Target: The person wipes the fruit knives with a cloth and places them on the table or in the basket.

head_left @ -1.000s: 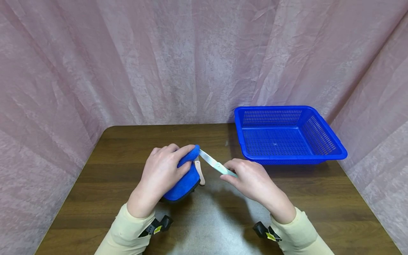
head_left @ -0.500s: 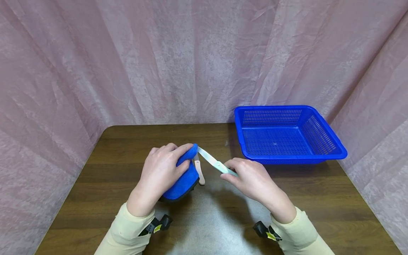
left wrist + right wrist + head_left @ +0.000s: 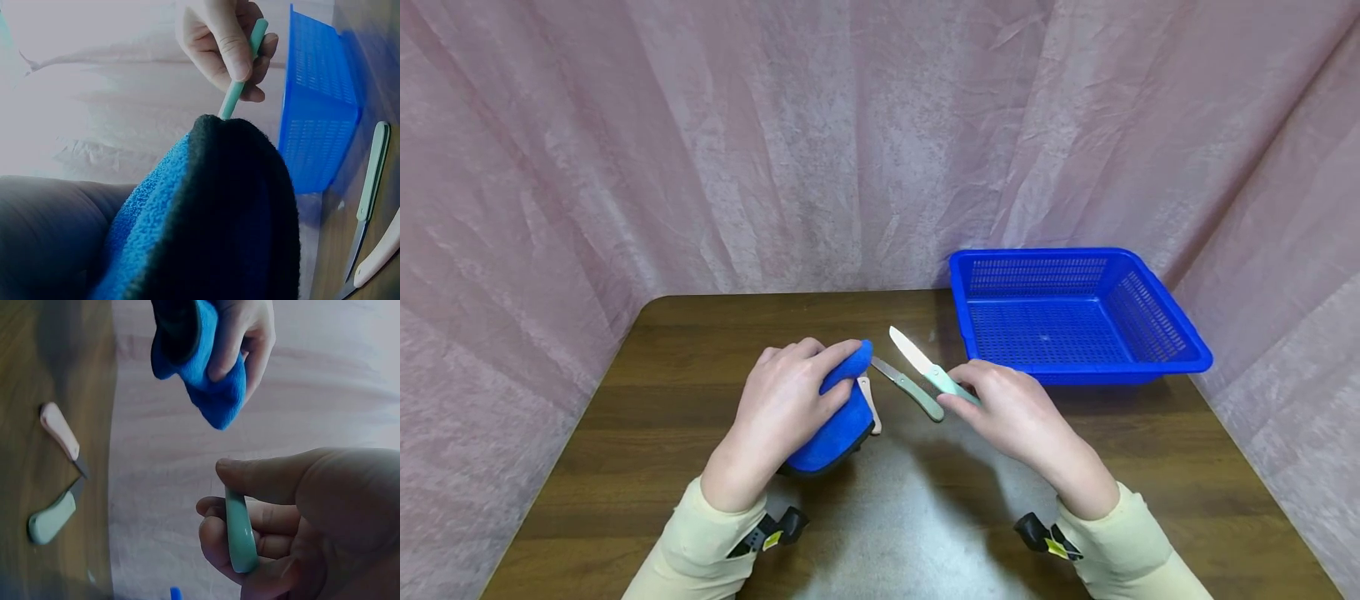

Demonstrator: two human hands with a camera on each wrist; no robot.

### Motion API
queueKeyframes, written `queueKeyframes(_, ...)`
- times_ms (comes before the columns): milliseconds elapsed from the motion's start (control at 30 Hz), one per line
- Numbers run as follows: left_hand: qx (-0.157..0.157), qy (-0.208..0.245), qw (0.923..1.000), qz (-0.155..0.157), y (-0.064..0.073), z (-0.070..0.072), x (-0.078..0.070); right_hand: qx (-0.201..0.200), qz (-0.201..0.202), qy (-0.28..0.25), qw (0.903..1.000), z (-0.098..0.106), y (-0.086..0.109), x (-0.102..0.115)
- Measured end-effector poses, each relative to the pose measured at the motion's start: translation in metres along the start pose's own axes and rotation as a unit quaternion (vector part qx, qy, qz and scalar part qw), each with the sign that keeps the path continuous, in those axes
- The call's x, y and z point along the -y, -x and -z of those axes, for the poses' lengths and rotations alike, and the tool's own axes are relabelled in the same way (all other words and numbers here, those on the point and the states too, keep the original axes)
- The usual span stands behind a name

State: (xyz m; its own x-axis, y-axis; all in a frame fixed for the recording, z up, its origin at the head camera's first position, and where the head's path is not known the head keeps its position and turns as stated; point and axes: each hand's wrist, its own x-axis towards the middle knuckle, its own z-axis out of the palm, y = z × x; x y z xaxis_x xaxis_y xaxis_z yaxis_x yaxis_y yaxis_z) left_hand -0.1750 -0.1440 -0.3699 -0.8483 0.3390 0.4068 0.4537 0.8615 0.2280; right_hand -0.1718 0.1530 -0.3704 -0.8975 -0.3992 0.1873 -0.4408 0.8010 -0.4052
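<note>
My left hand grips a folded blue cloth with a dark edge, held above the table. In my right hand is a knife with a mint-green handle, pinched between thumb and fingers. Its bare blade points up and left, a short gap from the cloth. The right wrist view shows the handle lying against the curled fingers. Beneath, on the table, lie a second green-handled knife and a pale pink-handled knife. The cloth partly hides the pink one in the head view.
A blue plastic basket stands at the back right of the wooden table. Pink curtains hang behind the table and at its sides.
The right hand has moved right, and the knife blade has come away from the cloth. The green-handled knife on the table now shows. My left hand has hardly moved.
</note>
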Motion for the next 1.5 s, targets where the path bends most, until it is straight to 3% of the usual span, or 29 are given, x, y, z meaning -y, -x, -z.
queueKeyframes(167, -0.002, -0.004, 0.9999, -0.01, 0.0, -0.002, -0.003, -0.02, 0.003, 0.014, 0.9997, 0.003, 0.0, -0.007)
queueKeyframes(467, 0.007, 0.0, 0.9993, -0.037, 0.003, -0.009, -0.01, -0.022, 0.003, 0.034, 0.9992, 0.013, -0.004, -0.02)
queueKeyframes(767, 0.008, -0.001, 0.9974, -0.071, 0.009, -0.017, -0.013, -0.037, -0.021, 0.044, 0.9981, 0.022, -0.01, -0.037)
queueKeyframes(1500, -0.009, 0.0, 0.9966, -0.082, 0.02, -0.024, -0.012, -0.027, -0.064, 0.064, 0.9955, 0.035, -0.03, -0.072)
